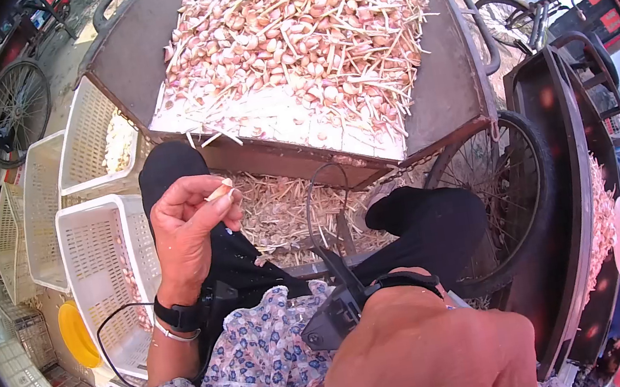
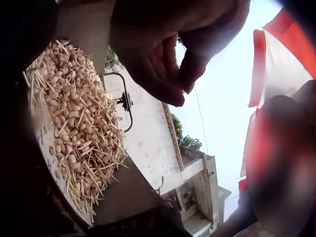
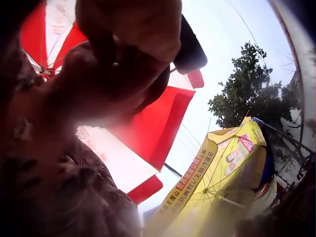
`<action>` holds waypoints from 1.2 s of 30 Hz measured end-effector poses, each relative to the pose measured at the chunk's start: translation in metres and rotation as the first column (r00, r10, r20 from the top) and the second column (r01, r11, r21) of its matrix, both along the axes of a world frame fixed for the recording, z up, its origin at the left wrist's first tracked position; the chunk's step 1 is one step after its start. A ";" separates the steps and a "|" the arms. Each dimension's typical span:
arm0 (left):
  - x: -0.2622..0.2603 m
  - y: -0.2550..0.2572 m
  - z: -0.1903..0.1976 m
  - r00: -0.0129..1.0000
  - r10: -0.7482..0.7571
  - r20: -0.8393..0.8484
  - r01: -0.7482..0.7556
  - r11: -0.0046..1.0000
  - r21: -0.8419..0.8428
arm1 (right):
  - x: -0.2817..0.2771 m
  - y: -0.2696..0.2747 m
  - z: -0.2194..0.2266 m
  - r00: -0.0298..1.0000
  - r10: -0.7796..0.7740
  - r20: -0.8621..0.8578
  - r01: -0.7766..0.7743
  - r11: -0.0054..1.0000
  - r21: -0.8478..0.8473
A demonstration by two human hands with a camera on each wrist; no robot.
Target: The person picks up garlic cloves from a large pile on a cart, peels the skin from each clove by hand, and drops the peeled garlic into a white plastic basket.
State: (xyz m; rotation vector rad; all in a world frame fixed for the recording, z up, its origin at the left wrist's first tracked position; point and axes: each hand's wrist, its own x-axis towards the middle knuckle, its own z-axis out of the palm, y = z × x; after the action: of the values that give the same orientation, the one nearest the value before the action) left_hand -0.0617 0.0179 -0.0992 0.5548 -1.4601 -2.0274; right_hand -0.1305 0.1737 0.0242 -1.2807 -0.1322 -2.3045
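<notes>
My left hand [image 1: 188, 224] pinches a pale garlic clove [image 1: 220, 191] between thumb and fingers, in front of the cart's near edge. In the left wrist view that hand [image 2: 168, 54] is dark, its fingertips drawn together. Close below the head camera my right hand [image 1: 438, 354] is raised, the back of it towards the view and its fingers hidden. The right wrist view shows the right hand [image 3: 128, 54] in shadow with bent fingers; I cannot tell whether it holds anything. A large heap of garlic cloves [image 1: 288, 44] and dry stalks lies in the metal cart [image 1: 453, 104].
White plastic crates [image 1: 77, 216] stand at the left, some with cloves inside, beside a yellow basin [image 1: 77, 335]. A cart wheel [image 1: 536, 176] and a second cart [image 1: 565, 235] are at the right. Stalk litter [image 1: 281, 214] covers the ground between the knees.
</notes>
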 end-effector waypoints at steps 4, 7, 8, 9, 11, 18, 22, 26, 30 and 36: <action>0.052 -0.015 0.009 0.975 0.132 -0.178 -0.112 0.987 0.119 | 0.001 -0.041 -0.003 0.985 -0.018 -0.172 0.035 0.995 0.096; 0.102 -0.023 0.020 0.897 0.178 -0.405 -0.123 0.980 0.157 | 0.017 -0.083 0.004 0.890 -0.353 -0.289 0.411 0.896 0.169; 0.116 -0.022 0.030 0.872 0.211 -0.441 -0.170 0.977 0.131 | 0.025 -0.099 0.006 0.816 -0.478 -0.324 0.550 0.815 0.183; 0.124 -0.019 0.034 0.827 0.218 -0.519 -0.201 0.975 0.091 | 0.026 -0.130 0.000 0.717 -0.553 -0.425 0.656 0.742 0.141; 0.125 -0.022 0.065 0.729 -0.017 -0.684 -0.025 0.998 -0.052 | 0.023 -0.198 -0.024 0.551 -0.548 -0.630 0.770 0.624 0.131; 0.116 -0.025 0.130 0.663 -0.257 -0.703 0.316 0.948 -0.049 | 0.017 -0.203 -0.111 0.509 -0.168 -0.844 0.777 0.512 0.367; 0.110 -0.018 0.105 0.593 -0.292 -0.750 0.595 0.787 0.164 | -0.038 -0.140 -0.197 0.591 0.061 -0.805 0.790 0.159 0.592; 0.100 -0.021 0.088 0.549 -0.260 -0.794 0.651 0.729 0.211 | -0.119 -0.095 -0.214 0.715 -0.039 -0.698 0.659 -0.296 0.692; 0.082 -0.059 0.065 0.573 -0.383 -0.724 0.594 0.803 0.045 | -0.186 -0.082 -0.224 0.515 -0.194 -0.835 0.718 -0.433 0.544; 0.124 -0.143 -0.035 0.794 0.601 -0.095 -0.583 0.796 0.161 | -0.246 -0.126 -0.264 -0.085 0.081 -0.993 0.930 -0.352 -0.108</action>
State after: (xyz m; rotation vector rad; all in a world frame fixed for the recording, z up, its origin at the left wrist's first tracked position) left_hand 0.0624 -0.1256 -0.1346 0.7898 -0.9151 -1.6098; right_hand -0.3764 0.0482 -0.2396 -1.4585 2.9058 -0.9235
